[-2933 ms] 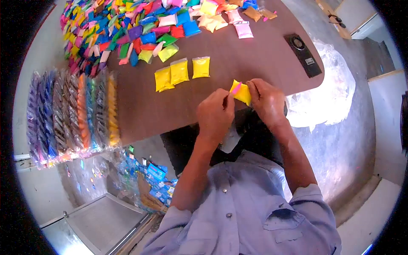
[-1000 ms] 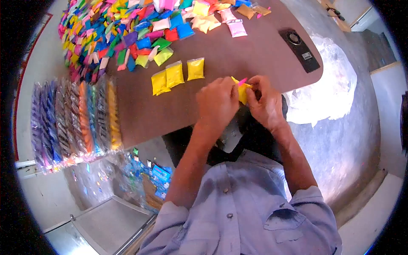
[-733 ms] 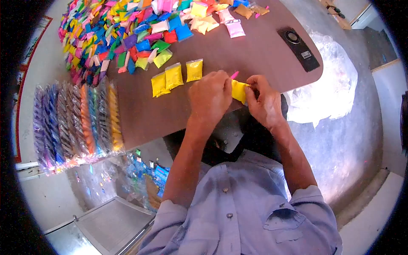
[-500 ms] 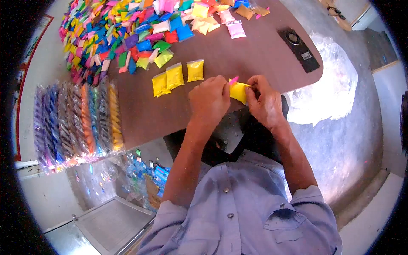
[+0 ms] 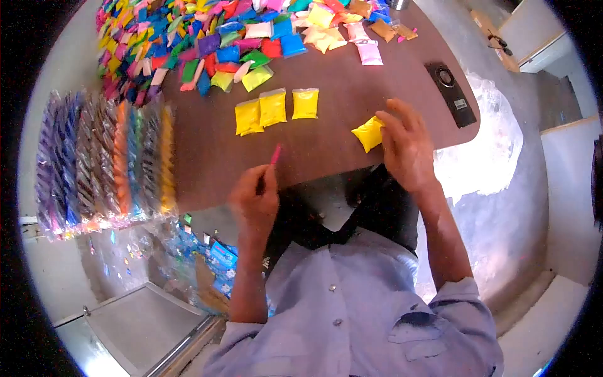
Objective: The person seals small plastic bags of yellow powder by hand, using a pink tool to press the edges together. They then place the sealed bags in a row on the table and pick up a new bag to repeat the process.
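My left hand (image 5: 256, 196) is closed on a small pink piece (image 5: 276, 154) that sticks up from its fingertips, over the table's front edge. To the right, my right hand (image 5: 405, 141) holds a yellow packet (image 5: 369, 134) by its right side, with thumb and fingers around it. Between and beyond the hands lie more yellow packets: two overlapping ones (image 5: 272, 107) and a single one (image 5: 305, 103) just right of them.
A heap of colourful packets (image 5: 213, 47) covers the back left of the table (image 5: 326, 138). Long twisted bundles in clear wrap (image 5: 122, 163) lie at the left. A black device (image 5: 452, 94) is near the right edge. A translucent bag (image 5: 490, 147) stands beyond it.
My left hand has moved away from the yellow packet, left and toward my body, with the pink piece. My right hand has shifted slightly right, still with the packet. The view has shifted somewhat.
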The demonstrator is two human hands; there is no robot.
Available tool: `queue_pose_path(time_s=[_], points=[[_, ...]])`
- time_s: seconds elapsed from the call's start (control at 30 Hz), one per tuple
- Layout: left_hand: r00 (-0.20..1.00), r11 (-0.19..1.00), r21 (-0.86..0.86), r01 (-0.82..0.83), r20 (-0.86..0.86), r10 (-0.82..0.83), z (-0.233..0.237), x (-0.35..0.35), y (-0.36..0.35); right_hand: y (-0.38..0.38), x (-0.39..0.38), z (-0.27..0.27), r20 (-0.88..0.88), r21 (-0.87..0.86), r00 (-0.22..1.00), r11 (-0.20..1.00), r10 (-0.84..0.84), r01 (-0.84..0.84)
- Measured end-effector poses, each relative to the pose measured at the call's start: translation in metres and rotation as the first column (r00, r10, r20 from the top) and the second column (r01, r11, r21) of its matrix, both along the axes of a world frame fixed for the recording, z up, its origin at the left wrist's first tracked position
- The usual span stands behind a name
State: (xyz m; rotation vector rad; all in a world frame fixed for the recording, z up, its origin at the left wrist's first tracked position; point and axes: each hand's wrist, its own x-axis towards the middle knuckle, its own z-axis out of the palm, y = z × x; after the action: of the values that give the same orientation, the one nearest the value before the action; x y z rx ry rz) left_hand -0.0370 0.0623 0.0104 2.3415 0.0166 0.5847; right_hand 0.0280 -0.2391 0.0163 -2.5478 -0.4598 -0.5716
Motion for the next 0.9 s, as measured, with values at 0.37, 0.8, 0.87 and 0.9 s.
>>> queue_pose_path(time_s=[0.37,0.8,0.87,0.9], points=[[0.965,0.953,-0.176,-0.246,0.051,0.258,-0.015,0.023,0.056,0.034,-0.033,-0.026,0.043,-0.097,0.998,0.994,-0.04,0.044],[0.962,0.966,-0.14,-0.219,0.135,0.237,-0.021,0.023,0.062,0.048,-0.006,-0.018,0.013,0.155,0.998,0.986,0.064,-0.065],[0.955,0.962,-0.163,-0.218,0.165,0.245,-0.025,0.023,0.061,0.062,0.004,-0.009,0.034,0.153,0.994,0.982,0.104,-0.108],[0.955,0.962,-0.164,-0.22,0.164,0.246,-0.025,0.024,0.061,0.069,0.012,-0.004,0.06,0.148,0.987,0.976,0.152,-0.159]])
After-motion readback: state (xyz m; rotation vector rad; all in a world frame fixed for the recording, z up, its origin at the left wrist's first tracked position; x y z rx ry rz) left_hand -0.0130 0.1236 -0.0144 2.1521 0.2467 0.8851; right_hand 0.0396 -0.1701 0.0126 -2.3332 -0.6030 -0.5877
